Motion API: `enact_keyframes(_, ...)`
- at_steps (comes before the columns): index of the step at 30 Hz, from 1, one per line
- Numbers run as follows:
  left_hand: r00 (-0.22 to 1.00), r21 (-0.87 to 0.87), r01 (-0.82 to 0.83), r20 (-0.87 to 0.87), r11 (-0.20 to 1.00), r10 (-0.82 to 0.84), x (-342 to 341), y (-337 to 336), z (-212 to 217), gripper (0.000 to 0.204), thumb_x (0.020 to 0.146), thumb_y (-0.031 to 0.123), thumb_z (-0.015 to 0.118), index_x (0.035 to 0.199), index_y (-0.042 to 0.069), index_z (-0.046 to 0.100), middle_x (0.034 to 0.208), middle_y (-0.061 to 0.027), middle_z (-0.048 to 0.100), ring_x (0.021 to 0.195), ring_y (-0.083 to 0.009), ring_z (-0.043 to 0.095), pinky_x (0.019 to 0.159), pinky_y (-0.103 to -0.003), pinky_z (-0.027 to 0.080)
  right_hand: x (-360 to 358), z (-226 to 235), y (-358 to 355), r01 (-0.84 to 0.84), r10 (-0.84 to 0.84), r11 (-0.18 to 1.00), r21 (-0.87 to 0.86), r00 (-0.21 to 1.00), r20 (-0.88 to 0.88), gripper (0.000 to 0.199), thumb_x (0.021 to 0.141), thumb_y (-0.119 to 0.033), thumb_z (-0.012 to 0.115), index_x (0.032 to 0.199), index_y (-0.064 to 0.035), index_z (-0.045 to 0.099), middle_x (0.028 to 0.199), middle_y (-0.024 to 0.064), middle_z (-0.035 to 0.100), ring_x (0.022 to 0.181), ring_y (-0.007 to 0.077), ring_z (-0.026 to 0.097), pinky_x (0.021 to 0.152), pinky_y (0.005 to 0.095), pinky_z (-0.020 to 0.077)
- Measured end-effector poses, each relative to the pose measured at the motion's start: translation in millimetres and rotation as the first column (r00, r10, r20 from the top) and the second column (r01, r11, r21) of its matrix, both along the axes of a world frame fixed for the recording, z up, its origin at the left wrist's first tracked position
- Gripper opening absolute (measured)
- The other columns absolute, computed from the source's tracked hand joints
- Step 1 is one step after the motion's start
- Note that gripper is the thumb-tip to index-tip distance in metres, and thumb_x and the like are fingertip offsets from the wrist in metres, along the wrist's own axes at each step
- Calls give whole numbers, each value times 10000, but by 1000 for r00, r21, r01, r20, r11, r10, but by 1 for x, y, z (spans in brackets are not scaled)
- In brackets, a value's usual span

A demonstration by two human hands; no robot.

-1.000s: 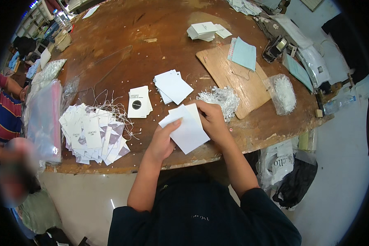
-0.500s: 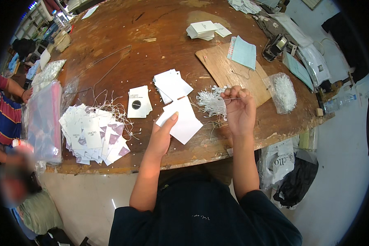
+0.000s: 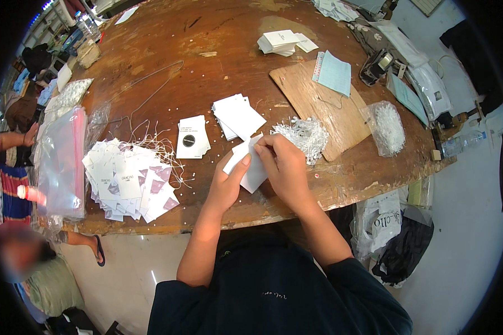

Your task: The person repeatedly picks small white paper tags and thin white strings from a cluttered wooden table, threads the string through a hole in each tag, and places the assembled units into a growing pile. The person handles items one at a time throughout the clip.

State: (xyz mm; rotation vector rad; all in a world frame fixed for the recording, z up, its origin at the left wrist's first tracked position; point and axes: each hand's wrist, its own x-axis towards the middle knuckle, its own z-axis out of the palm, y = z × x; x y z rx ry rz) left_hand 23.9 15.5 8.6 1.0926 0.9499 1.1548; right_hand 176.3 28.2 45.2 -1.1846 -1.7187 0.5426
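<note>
My left hand [image 3: 224, 184] is closed on white card tags [image 3: 255, 174], its thumb flat across their face. Fingers pinched, my right hand [image 3: 285, 170] meets the tags' upper edge. The thin string it held a moment earlier is hidden behind its fingers now. Right behind that hand lies a heap of white tag strings [image 3: 310, 138]. Beyond my left hand are a stack of blank white tags [image 3: 239, 115] and a smaller stack of printed tags with a black circle [image 3: 192, 139]. Farther left, a pile of tags [image 3: 114, 181] has strings trailing from it.
A wooden board [image 3: 341, 125] carries a pale blue paper packet [image 3: 334, 75]. Right of it sits a clear bag of white strings [image 3: 387, 127]. More tags [image 3: 278, 42] are stacked at the back. Clear plastic bags [image 3: 61, 167] lie at the left edge, near another person's arm [image 3: 14, 139].
My right hand has moved left and down from beside the string heap to the tags. My left hand has tilted the tags. At the left, the other person has shifted; a sandalled foot now shows.
</note>
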Motion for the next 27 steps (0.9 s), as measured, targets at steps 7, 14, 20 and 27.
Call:
enact_keyframes(7,995,135,4,-99,991,9,6,2,-2,338,1042,184,549,1291,-37,608,1086,-94,682,1002,-145,599,881,-303,476,-4,-10,2,2,-10,993,119,997,71,95,940,19,630,988,24,548,879,190,590,763,370,603,682,400,501)
enact_keyframes(14,880,484,5,-417,875,226,8,2,4,275,1002,110,557,1228,-39,603,1092,-201,680,943,-335,686,805,-381,547,-5,-9,-1,31,-32,997,69,999,16,69,958,16,607,990,29,547,882,182,592,752,333,598,681,383,499)
enact_keyframes(20,646,623,35,-611,782,457,16,-1,-1,283,916,80,669,1161,32,536,1118,-176,683,893,-355,712,660,-402,583,-3,-11,-2,-1,-46,970,-245,981,-188,97,1031,-85,566,1014,7,591,865,66,641,767,120,573,676,285,479)
enact_keyframes(27,424,839,193,-539,509,728,8,5,5,278,830,41,712,1085,114,629,1121,-66,658,1035,-319,667,797,-421,564,12,-8,-1,-450,-141,733,-510,633,-761,138,1025,-144,601,1001,-18,653,875,17,656,757,80,581,680,231,473)
